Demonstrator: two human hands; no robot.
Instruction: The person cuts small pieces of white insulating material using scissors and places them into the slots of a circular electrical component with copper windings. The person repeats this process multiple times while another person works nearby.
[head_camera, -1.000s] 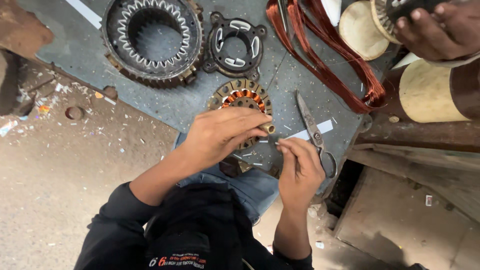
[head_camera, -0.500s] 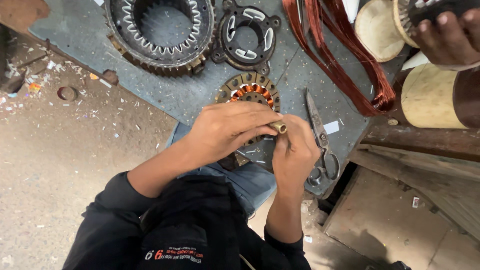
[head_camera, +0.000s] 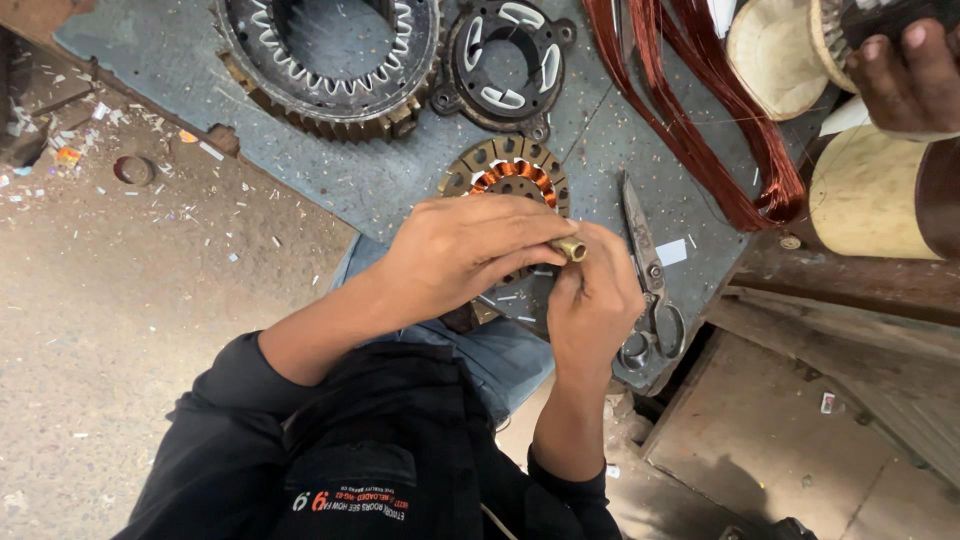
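Your left hand (head_camera: 465, 255) is curled over the small wound stator (head_camera: 508, 185), the fingers closed and pinching a short brass-coloured sleeve (head_camera: 571, 248) at their tips. Your right hand (head_camera: 595, 300) comes up from below and meets it there, fingers bunched tight just beneath the sleeve, though you cannot tell from this view what they grip, since the fingertips are folded out of sight. The stator lies flat on the grey-blue work board (head_camera: 380, 180), its copper windings showing above your left knuckles, and most of its lower half is hidden under your hands. Just to the right of your right hand a pair of scissors (head_camera: 648, 280) lies on the board with the blades pointing away from you and the handles near the board's edge. Farther up the board sit a large slotted stator core (head_camera: 330, 60) and, beside it, a dark round end cover (head_camera: 505, 60). A hank of reddish copper wire (head_camera: 720, 130) runs down the right side of the board. In the upper right corner another person's hand (head_camera: 905, 80) rests on pale wooden spools (head_camera: 860, 190).
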